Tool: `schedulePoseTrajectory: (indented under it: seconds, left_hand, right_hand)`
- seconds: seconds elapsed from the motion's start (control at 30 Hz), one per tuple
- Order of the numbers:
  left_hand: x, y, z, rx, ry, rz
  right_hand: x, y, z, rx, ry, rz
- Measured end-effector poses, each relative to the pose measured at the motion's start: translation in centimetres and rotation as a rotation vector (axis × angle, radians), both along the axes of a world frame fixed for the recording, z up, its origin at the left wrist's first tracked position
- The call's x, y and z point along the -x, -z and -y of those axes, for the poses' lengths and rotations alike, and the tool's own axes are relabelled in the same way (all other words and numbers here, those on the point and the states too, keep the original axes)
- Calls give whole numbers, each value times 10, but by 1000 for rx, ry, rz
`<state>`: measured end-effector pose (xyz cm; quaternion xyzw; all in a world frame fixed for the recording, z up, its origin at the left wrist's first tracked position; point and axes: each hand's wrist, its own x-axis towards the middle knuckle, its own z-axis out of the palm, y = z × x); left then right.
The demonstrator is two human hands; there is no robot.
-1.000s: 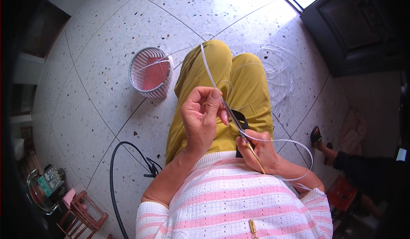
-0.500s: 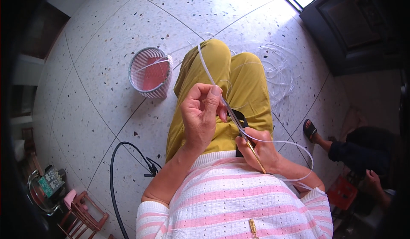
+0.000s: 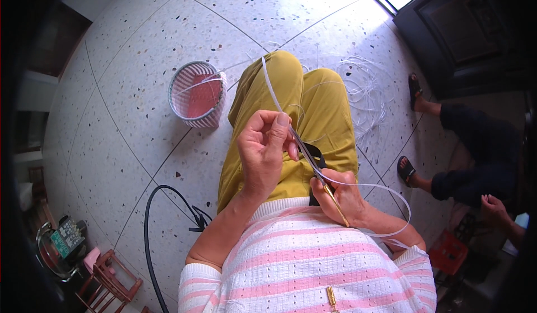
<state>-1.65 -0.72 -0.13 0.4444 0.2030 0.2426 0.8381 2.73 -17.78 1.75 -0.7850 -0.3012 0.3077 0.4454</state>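
My left hand, closed in a pinch, grips a narrow white plastic strip above my lap. The strip's free end reaches up over my left knee. My right hand is closed around a thin tool with a gold-coloured handle; its slim grey metal part points up toward my left fingers. The strip runs close along this metal part. From the right hand the strip loops out to the right and back toward my striped top. The tool's exact kind is not clear, and my left fingers cover its upper end.
A pink-and-white striped woven basket stands left of my knees with strips in it. Loose white strips lie tangled on the floor at right. A black cable curves at left. Another person's sandalled foot is at right.
At the right, the other person's second leg and sandalled foot have come into view, and their hand has shifted slightly upward. My hands, the strip and the tool have hardly moved.
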Motion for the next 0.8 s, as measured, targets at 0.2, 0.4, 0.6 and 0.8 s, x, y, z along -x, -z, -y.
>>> schedulePoseTrajectory:
  seconds: [0.2,0.4,0.6,0.8]
  left_hand:
    - [-3,-3,-5,69,-6,30]
    - [-1,-3,1,-31,9,-4]
    - [0,-4,0,-32,15,2]
    - [1,-2,2,-28,10,-7]
  right_hand:
    - [-2,-3,1,8,-30,21]
    - [-6,-4,0,13,-53,4]
    - [-3,-2,-3,7,-25,-7]
    - [-1,1,-1,5,-15,-9]
